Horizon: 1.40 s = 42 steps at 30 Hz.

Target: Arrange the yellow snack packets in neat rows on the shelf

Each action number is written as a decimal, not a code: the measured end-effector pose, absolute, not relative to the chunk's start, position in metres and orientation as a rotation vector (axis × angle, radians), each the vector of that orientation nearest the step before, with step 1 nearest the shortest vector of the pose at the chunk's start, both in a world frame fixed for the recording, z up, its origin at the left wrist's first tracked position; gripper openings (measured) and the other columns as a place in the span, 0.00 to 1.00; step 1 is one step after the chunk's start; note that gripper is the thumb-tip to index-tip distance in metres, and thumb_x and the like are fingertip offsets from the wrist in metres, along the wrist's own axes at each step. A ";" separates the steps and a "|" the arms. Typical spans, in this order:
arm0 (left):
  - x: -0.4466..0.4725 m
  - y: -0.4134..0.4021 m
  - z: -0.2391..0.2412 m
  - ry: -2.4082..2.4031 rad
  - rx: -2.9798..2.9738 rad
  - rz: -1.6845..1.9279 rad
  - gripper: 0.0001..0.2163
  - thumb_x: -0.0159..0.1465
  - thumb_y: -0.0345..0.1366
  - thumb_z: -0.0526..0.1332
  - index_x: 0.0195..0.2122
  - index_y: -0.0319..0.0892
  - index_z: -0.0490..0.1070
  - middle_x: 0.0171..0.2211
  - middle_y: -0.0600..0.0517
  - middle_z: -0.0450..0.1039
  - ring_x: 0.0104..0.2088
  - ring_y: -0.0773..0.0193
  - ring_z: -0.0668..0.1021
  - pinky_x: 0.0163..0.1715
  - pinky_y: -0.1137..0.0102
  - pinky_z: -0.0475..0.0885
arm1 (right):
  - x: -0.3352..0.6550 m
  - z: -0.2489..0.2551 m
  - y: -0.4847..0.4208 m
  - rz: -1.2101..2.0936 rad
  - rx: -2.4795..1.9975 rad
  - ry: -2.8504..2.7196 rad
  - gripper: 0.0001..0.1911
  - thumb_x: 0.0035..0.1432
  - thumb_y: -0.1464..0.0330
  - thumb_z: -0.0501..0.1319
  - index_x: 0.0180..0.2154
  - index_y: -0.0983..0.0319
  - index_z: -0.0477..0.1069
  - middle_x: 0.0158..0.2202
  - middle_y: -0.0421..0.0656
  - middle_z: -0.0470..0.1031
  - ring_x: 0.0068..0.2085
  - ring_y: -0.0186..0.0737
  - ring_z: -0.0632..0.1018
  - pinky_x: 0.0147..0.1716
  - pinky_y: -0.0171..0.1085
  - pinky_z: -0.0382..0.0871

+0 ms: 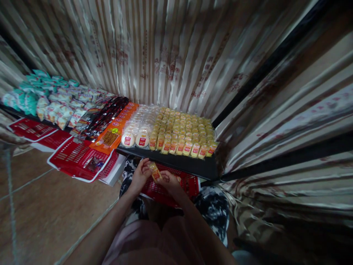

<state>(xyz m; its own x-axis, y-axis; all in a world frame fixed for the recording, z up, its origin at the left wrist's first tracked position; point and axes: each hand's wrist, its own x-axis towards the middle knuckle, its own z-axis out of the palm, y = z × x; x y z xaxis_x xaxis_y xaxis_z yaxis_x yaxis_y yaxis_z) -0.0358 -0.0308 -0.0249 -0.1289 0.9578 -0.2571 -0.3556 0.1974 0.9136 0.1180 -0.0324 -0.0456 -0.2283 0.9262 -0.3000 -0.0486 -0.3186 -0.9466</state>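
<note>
A small yellow wrapped snack packet (155,172) with an orange-red label is held between my two hands, just in front of the shelf edge. My left hand (142,171) pinches its upper left end, and my right hand (168,179) grips its lower right end. Beyond them, rows of matching yellow snack packets (183,132) stand on the black shelf (176,161). Left of these are clear-wrapped round white crackers (135,138) with red labels. Under my hands is a red basket (191,186), its contents mostly hidden.
Further left lie an orange bag (111,136), dark shiny packets (107,114), white packets (62,114) and teal packets (29,99). More red baskets (67,158) sit below the shelf. A striped curtain (154,48) hangs behind, and black frame bars (264,70) run at the right.
</note>
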 end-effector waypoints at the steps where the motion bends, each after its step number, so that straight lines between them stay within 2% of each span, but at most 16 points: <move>1: -0.034 -0.028 -0.026 1.212 0.682 1.341 0.22 0.48 0.31 0.67 0.45 0.40 0.67 0.43 0.47 0.72 0.38 0.66 0.76 0.39 0.72 0.71 | 0.116 -0.044 -0.030 1.625 -1.260 -1.150 0.19 0.37 0.58 0.69 0.31 0.59 0.69 0.30 0.41 0.76 0.33 0.40 0.77 0.39 0.41 0.70; 6: -0.019 -0.017 -0.033 1.298 0.742 1.369 0.18 0.50 0.36 0.67 0.41 0.40 0.68 0.37 0.47 0.74 0.33 0.65 0.76 0.36 0.71 0.71 | 0.106 -0.041 -0.016 1.511 -1.225 -1.131 0.19 0.41 0.57 0.67 0.33 0.60 0.69 0.34 0.43 0.76 0.35 0.40 0.77 0.42 0.42 0.70; 10: -0.011 -0.005 -0.028 1.250 0.852 1.357 0.14 0.51 0.32 0.65 0.39 0.40 0.70 0.35 0.49 0.76 0.35 0.64 0.77 0.39 0.71 0.71 | 0.104 -0.039 -0.002 1.366 -1.277 -1.255 0.17 0.45 0.56 0.64 0.35 0.60 0.69 0.35 0.44 0.76 0.35 0.40 0.77 0.41 0.41 0.72; 14: -0.013 0.017 -0.016 1.334 0.958 1.396 0.13 0.52 0.28 0.63 0.40 0.41 0.71 0.34 0.50 0.75 0.34 0.64 0.75 0.39 0.71 0.69 | 0.111 -0.027 0.010 0.969 -1.422 -1.580 0.19 0.54 0.59 0.58 0.45 0.60 0.70 0.41 0.46 0.71 0.31 0.36 0.75 0.35 0.38 0.72; 16: -0.014 0.028 -0.010 1.405 0.983 1.426 0.12 0.52 0.27 0.63 0.39 0.41 0.72 0.34 0.51 0.75 0.35 0.63 0.75 0.41 0.70 0.69 | 0.113 -0.020 0.016 0.734 -1.490 -1.677 0.21 0.56 0.61 0.56 0.51 0.59 0.67 0.42 0.47 0.70 0.30 0.35 0.74 0.36 0.39 0.71; 21: -0.013 0.047 -0.004 1.501 1.017 1.463 0.12 0.51 0.27 0.64 0.38 0.42 0.73 0.32 0.51 0.74 0.35 0.61 0.74 0.47 0.66 0.66 | 0.118 -0.024 0.034 0.460 -1.455 -1.827 0.21 0.61 0.66 0.50 0.54 0.59 0.66 0.43 0.49 0.69 0.38 0.42 0.74 0.41 0.42 0.70; 24: -0.009 0.050 -0.003 1.502 1.063 1.517 0.13 0.51 0.28 0.65 0.39 0.43 0.74 0.34 0.50 0.73 0.39 0.58 0.73 0.50 0.64 0.63 | 0.122 -0.036 0.041 0.420 -1.424 -1.879 0.21 0.61 0.67 0.48 0.55 0.58 0.65 0.41 0.48 0.69 0.40 0.41 0.73 0.42 0.40 0.70; 30: -0.003 0.054 -0.006 1.513 1.201 1.513 0.12 0.52 0.28 0.64 0.38 0.44 0.74 0.38 0.48 0.72 0.45 0.54 0.71 0.54 0.61 0.59 | 0.125 -0.046 0.041 0.419 -1.423 -1.833 0.21 0.62 0.67 0.46 0.54 0.59 0.65 0.39 0.47 0.69 0.35 0.37 0.72 0.37 0.35 0.71; 33: -0.001 0.057 -0.013 1.598 1.329 1.490 0.13 0.56 0.30 0.61 0.43 0.44 0.72 0.42 0.46 0.69 0.48 0.53 0.68 0.54 0.61 0.59 | 0.123 -0.046 0.039 0.399 -1.426 -1.831 0.21 0.61 0.67 0.46 0.53 0.60 0.66 0.40 0.48 0.69 0.35 0.37 0.73 0.37 0.35 0.72; 36: -0.001 0.058 -0.021 1.642 1.375 1.471 0.15 0.58 0.32 0.59 0.48 0.44 0.68 0.43 0.45 0.67 0.47 0.54 0.69 0.53 0.61 0.60 | 0.122 -0.046 0.039 0.396 -1.413 -1.826 0.21 0.60 0.68 0.46 0.53 0.60 0.67 0.41 0.48 0.70 0.36 0.38 0.73 0.37 0.35 0.72; 42: -0.006 0.057 -0.034 1.501 1.355 1.532 0.13 0.56 0.34 0.62 0.44 0.45 0.69 0.43 0.46 0.68 0.49 0.54 0.68 0.54 0.62 0.59 | 0.121 -0.044 0.038 0.407 -1.409 -1.794 0.21 0.60 0.69 0.47 0.52 0.61 0.67 0.38 0.49 0.70 0.36 0.39 0.73 0.37 0.37 0.72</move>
<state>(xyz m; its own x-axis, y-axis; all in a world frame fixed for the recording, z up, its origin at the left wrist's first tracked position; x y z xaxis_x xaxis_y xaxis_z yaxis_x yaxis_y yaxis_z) -0.0056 0.0572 -0.0335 -0.3025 0.9194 0.2515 0.2327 -0.1846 0.9549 0.1208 0.0378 -0.0439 -0.0585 0.9195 0.3887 0.6615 0.3273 -0.6747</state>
